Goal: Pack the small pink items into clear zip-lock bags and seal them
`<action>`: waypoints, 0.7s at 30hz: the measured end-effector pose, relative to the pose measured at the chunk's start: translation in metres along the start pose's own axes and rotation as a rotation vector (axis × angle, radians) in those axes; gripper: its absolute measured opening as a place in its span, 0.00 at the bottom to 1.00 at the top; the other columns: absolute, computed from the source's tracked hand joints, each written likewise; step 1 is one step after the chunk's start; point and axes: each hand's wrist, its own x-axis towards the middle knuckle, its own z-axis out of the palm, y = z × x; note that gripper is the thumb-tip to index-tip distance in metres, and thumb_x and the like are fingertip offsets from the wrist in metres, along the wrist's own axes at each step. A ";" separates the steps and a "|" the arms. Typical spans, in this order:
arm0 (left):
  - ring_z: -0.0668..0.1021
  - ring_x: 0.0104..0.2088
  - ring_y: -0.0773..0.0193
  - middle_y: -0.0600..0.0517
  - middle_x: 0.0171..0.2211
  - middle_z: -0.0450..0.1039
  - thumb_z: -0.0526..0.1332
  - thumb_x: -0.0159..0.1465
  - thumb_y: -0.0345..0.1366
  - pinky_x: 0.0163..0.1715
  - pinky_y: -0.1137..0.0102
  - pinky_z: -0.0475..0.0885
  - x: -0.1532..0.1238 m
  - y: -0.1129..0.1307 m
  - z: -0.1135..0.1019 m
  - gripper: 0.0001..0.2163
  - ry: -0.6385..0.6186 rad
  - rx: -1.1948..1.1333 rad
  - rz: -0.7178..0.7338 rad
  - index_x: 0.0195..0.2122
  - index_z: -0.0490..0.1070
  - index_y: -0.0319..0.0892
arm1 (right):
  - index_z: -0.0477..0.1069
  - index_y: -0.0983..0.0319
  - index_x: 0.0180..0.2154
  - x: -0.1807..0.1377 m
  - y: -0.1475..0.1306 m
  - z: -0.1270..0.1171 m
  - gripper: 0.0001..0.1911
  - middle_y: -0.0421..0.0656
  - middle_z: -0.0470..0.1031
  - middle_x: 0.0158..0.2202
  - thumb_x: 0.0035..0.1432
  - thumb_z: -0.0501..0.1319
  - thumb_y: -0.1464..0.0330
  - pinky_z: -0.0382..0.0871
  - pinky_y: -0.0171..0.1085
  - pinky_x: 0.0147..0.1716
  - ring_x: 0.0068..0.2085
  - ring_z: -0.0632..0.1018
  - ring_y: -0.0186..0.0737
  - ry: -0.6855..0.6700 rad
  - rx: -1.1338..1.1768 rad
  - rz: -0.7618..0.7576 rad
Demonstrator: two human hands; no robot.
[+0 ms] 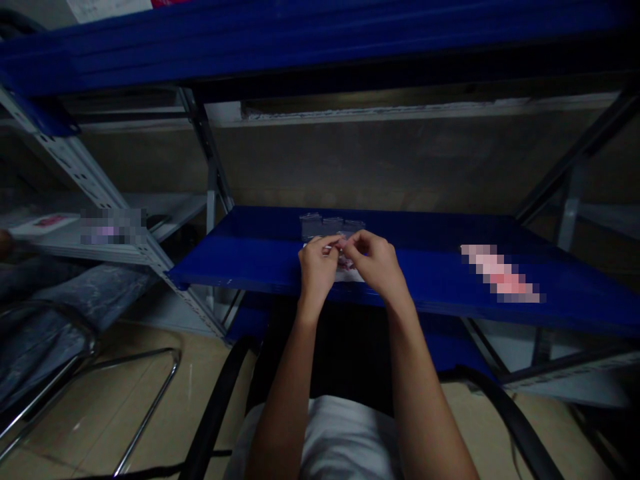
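Above the front part of a blue shelf [260, 257], my left hand [319, 261] and my right hand [376, 259] come together, fingertips nearly touching. Both are closed in a pinch around a small pinkish thing [343, 243], too small and blurred to name. Just below it lies a white sheet [350, 275] with small dark reddish pieces on it, partly covered by my hands. Behind my fingers, several clear flat plastic bags [327, 228] lie side by side on the shelf.
On the shelf's right lies a pixelated pink and red strip [500, 273]. A blue upper beam [320, 47] spans overhead. Grey metal uprights [95, 167] stand at left. Another person's patterned clothing [65, 300] and a chrome chair frame [150, 407] are at far left. Black armrests [220, 407] flank me.
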 end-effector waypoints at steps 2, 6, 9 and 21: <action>0.83 0.37 0.65 0.48 0.42 0.82 0.63 0.64 0.25 0.40 0.72 0.79 0.002 -0.002 -0.004 0.11 0.011 -0.025 -0.006 0.42 0.83 0.42 | 0.72 0.59 0.34 0.005 0.015 0.002 0.12 0.44 0.78 0.31 0.59 0.64 0.57 0.69 0.37 0.31 0.33 0.77 0.42 0.102 0.156 0.116; 0.83 0.41 0.63 0.47 0.45 0.82 0.61 0.65 0.25 0.43 0.71 0.79 0.005 -0.008 -0.008 0.12 -0.008 -0.091 0.005 0.43 0.83 0.42 | 0.74 0.58 0.40 0.008 0.042 0.003 0.11 0.45 0.79 0.39 0.57 0.67 0.61 0.75 0.36 0.31 0.36 0.80 0.41 0.151 0.493 0.397; 0.84 0.44 0.62 0.47 0.46 0.82 0.61 0.65 0.24 0.46 0.70 0.79 0.005 -0.012 -0.008 0.12 -0.042 -0.126 -0.014 0.44 0.83 0.42 | 0.75 0.60 0.42 0.005 0.049 0.003 0.10 0.45 0.81 0.39 0.58 0.68 0.65 0.80 0.36 0.35 0.35 0.82 0.39 -0.111 0.828 0.521; 0.85 0.38 0.63 0.48 0.42 0.84 0.60 0.65 0.24 0.41 0.71 0.80 0.003 -0.015 -0.007 0.12 -0.071 -0.068 -0.133 0.43 0.82 0.41 | 0.77 0.63 0.31 0.002 0.064 0.005 0.12 0.41 0.82 0.29 0.45 0.77 0.76 0.80 0.25 0.30 0.29 0.83 0.33 -0.044 0.976 0.631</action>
